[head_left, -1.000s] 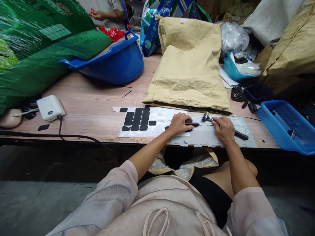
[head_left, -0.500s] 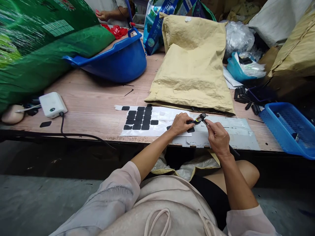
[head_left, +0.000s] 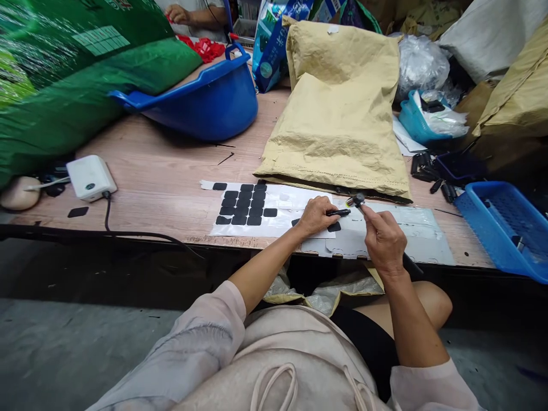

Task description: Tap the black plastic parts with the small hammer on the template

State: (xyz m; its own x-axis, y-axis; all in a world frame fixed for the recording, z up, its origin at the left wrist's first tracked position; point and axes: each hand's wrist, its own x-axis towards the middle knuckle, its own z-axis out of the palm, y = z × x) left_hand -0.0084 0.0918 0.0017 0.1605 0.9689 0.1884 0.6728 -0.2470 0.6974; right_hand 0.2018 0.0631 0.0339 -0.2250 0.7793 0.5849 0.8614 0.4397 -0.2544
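My left hand point(head_left: 315, 217) rests on the white sheet point(head_left: 282, 225), its fingers pinching a slim black rod-like piece point(head_left: 340, 212) that points right. My right hand point(head_left: 385, 240) is wrapped round a small hammer point(head_left: 356, 200); the metal head is above and to the right of the black piece, apart from it, and the dark handle end shows below the palm. Under the left fingers lies part of a black rounded-square pad point(head_left: 334, 226). More of these black pads point(head_left: 243, 204) sit in rows on the sheet's left side. A grey board point(head_left: 419, 228) lies beneath my right hand.
A large tan paper sack point(head_left: 338, 114) lies just behind the sheet. To the left are a blue basin point(head_left: 205, 105), a white box with a cable point(head_left: 91, 178) and a green bag point(head_left: 85, 103). At right is a blue basket point(head_left: 505, 228). A person's hand point(head_left: 177, 14) shows at the back.
The hammer has moved slightly right, its head off the tip of the black piece. My left hand keeps its hold in nearly the same place. The whole view has shifted a little.
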